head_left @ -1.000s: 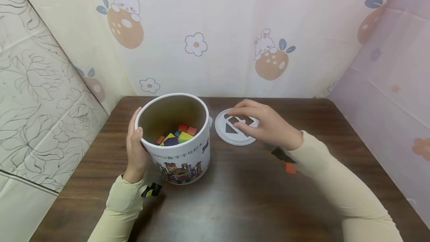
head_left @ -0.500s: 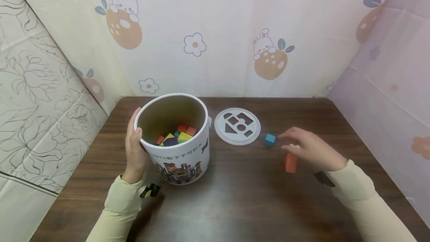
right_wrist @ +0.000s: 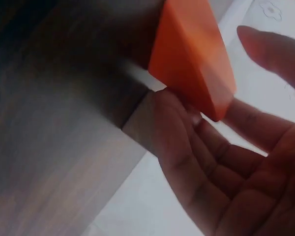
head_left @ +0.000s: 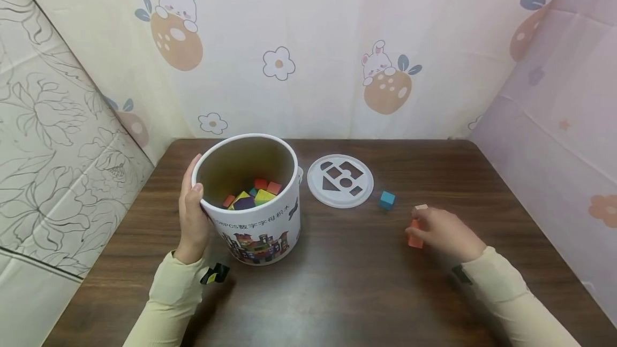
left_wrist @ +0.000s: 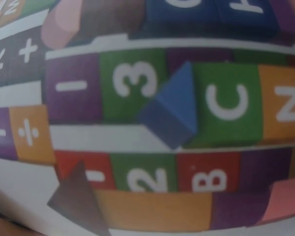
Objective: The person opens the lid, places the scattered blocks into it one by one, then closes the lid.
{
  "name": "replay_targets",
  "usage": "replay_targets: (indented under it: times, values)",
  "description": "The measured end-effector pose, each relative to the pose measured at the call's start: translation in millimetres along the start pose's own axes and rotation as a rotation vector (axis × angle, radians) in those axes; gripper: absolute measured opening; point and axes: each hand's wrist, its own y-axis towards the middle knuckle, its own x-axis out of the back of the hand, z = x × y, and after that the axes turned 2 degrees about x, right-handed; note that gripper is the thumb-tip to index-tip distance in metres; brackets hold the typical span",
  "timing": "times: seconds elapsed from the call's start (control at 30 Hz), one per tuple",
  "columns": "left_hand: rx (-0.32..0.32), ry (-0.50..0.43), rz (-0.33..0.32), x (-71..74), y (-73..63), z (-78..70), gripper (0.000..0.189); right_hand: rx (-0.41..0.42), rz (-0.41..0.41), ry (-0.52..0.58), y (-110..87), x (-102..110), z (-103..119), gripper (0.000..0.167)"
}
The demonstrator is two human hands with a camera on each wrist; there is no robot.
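My left hand (head_left: 192, 216) grips the left side of a white printed bucket (head_left: 267, 229), thumb over its rim. Inside lie several coloured blocks (head_left: 245, 202), red, yellow, purple and teal. The left wrist view is filled by the bucket's printed wall (left_wrist: 78, 135). At the right, my right hand (head_left: 448, 232) has its fingers round an orange block (head_left: 415, 240), partly covering it. In the right wrist view, fingertips touch the orange block's (right_wrist: 191, 54) lower end, while one digit stands apart from it. A pale wooden block (right_wrist: 140, 120) sits beside those fingers.
A white round lid (head_left: 315, 183) with shaped cut-outs lies flat to the right of the bucket. Between the lid and my right hand rests a small blue block (head_left: 386, 200). A patterned curtain (head_left: 318, 95) rises behind the brown table (head_left: 337, 288).
My right hand has moved from above the lid rightward and toward me to the orange block, and its fingers have closed in around it. The left hand and bucket have stayed put.
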Motion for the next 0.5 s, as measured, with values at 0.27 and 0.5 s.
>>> replay_targets:
  times: [0.27,0.5]
  values:
    - [0.013,-0.005,0.011,-1.0,-0.3,-3.0,0.057,-0.123,0.062,0.013,-2.4,-5,9,0.026]
    - [0.012,-0.014,0.007,-0.7,0.2,-2.9,0.058,-0.067,0.037,-0.027,-1.1,-9,11,0.024]
